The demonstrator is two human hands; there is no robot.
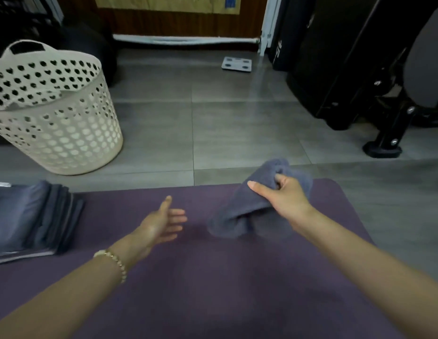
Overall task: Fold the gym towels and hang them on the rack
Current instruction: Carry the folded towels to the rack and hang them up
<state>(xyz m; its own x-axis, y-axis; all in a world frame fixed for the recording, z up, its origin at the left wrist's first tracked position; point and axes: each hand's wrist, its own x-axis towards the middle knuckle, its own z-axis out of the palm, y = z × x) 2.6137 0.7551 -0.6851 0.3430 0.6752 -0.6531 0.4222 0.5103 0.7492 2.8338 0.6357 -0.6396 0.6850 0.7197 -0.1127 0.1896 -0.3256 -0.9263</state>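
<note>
A crumpled grey-blue towel (240, 211) hangs over the far right part of the purple mat (213, 277). My right hand (284, 196) grips its upper bunch, and the lower end of the towel touches the mat. My left hand (161, 222) hovers over the mat's middle with fingers spread and empty, a short way left of the towel. A stack of folded grey towels (34, 216) lies at the mat's left edge. No rack is in view.
A cream perforated laundry basket (54, 113) stands on the grey tile floor at the left. Black gym equipment with a bolted foot (382, 133) fills the right. A bathroom scale (236, 64) lies far back by the wall.
</note>
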